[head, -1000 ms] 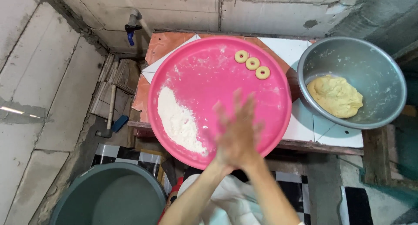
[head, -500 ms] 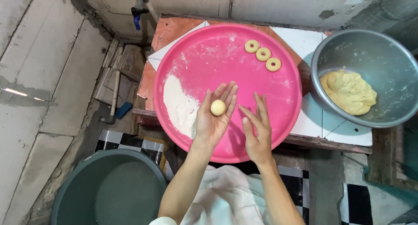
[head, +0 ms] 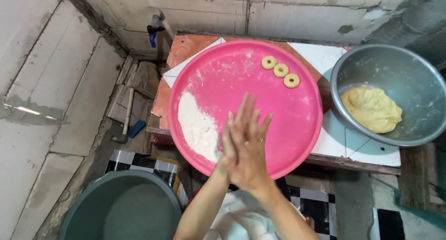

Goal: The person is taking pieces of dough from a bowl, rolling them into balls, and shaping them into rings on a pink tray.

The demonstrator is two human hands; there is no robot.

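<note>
2 hands were pressed flat together, palm to palm, over the near edge of 1 round pink tray [head: 278,128]. The right hand [head: 251,149] lay on top, fingers straight and slightly spread, with 1 ring on a finger. The left hand [head: 227,144] sat beneath it, and only its edge and fingertips showed at the left side. Neither hand was curled around anything that could be seen; whether something lay pressed between the palms could not be told, since the upper hand covered that spot.

On the far side of the tray lay 3 small dough rings [head: 280,70] in a short slanted row, each just beside the next. 1 heap of white flour [head: 197,126] covered the tray's left part, just beside the hands, and thin dustings of flour marked the pink surface elsewhere.

To the right of the tray stood 1 metal bowl [head: 395,68], its rim meeting the tray's edge. Inside it rested 1 lump of yellow dough [head: 371,109], well apart from the hands. Tray and bowl both sat on 1 low tiled table [head: 353,144] with white and reddish tiles.

At lower left stood 1 large grey-green tub [head: 121,207] on the floor. 1 pipe with a blue-handled tap [head: 152,33] came out near the concrete wall behind the table.
</note>
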